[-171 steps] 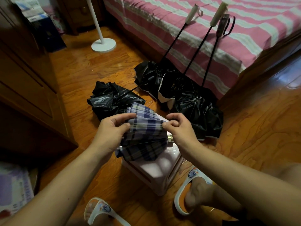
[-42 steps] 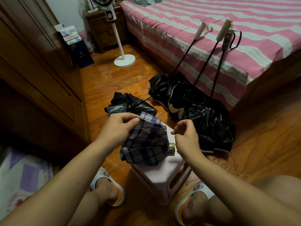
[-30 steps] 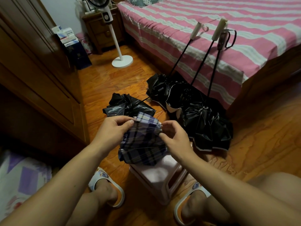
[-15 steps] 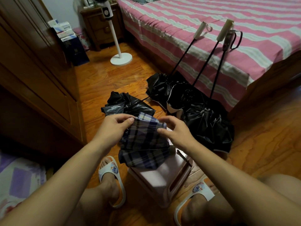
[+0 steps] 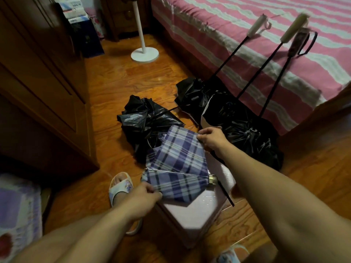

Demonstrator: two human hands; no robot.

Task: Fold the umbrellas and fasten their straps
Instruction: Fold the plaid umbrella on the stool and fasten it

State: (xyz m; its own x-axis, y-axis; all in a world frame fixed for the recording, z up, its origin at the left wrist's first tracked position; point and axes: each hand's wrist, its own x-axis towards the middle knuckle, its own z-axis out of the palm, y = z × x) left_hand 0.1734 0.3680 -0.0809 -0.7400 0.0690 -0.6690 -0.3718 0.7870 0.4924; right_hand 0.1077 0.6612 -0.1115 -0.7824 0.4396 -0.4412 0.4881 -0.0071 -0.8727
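Observation:
A blue plaid umbrella (image 5: 178, 164) lies partly spread on a pale pink stool (image 5: 197, 221), one metal rib and its brass tip showing. My left hand (image 5: 144, 198) pinches the canopy's near edge. At the far edge, my right hand (image 5: 210, 138) pinches the fabric. Behind it, a crumpled black umbrella (image 5: 144, 126) lies on the floor. Three more black umbrellas (image 5: 245, 133) lean with extended shafts and handles against the bed.
A pink-and-white striped bed (image 5: 247, 35) fills the right. A wooden wardrobe (image 5: 41, 82) stands on the left, and a white fan stand (image 5: 144, 53) stands behind. My slippered foot (image 5: 121, 186) is beside the stool.
My left hand has dropped from the canopy's top to its near edge. The right hand stays at the far edge, and the plaid fabric is now spread flatter between them.

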